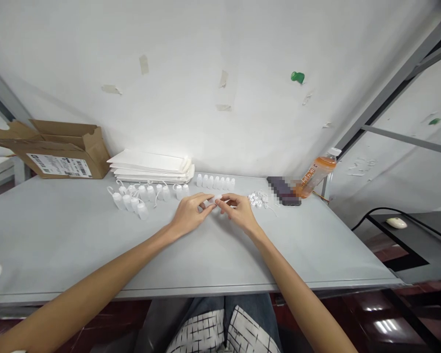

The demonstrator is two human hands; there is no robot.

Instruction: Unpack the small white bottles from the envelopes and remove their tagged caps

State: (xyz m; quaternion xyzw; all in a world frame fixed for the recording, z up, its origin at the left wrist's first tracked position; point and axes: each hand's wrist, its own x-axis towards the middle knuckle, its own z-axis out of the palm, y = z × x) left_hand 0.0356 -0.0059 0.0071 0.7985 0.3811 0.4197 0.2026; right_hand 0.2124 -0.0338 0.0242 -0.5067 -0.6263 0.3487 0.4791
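My left hand (190, 214) is closed in a pinch around a small translucent white bottle (212, 200), mostly covered by the fingers. From the other side, my right hand (240, 214) pinches a white cap (218, 197) at the bottle's top. Whether the cap is fully seated cannot be seen. Left of my hands stand several capped bottles (142, 211) with thin white straps or tubes. Behind my hands is a row of open-topped small bottles (215, 182). Loose white caps (256, 199) lie in a heap just right of my right hand.
On the grey table (308, 245), an open cardboard box (69, 157) and a stack of white sheets or envelopes (150, 166) stand at the back left. A dark phone (281, 190), partly pixelated, and an orange drink bottle (318, 172) are at the back right. A white wall rises behind.
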